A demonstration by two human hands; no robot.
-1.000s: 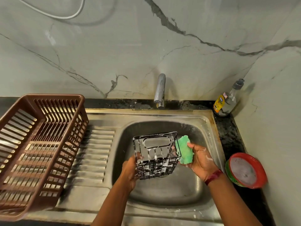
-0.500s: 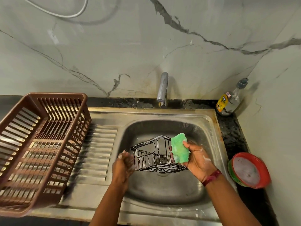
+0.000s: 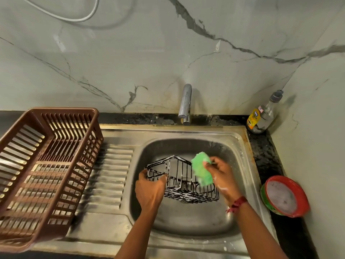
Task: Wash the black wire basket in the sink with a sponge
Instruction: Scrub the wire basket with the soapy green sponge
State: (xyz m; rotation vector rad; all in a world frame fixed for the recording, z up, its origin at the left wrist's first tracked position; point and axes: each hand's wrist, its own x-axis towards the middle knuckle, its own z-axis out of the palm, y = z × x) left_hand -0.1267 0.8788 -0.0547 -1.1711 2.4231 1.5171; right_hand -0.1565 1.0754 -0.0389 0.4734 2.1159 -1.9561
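Suds point(image 3: 169, 165) streaked the black wire basket point(image 3: 179, 176), tipped since a moment earlier onto its side low in the stainless steel sink point(image 3: 240, 154), left hand point(image 3: 149, 191) gripping one end, right hand point(image 3: 222, 176) clutching the green sponge point(image 3: 200, 171), seemingly scrubbing a fresh face.

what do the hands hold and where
Left hand grips the black wire basket by its left end; right hand holds the sponge by its right side.

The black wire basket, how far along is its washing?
Done: suds already streak the black wire basket. In hand: the left hand grips its end while the right hand presses the green sponge against it. Left: rinsing; no water runs from the tap.
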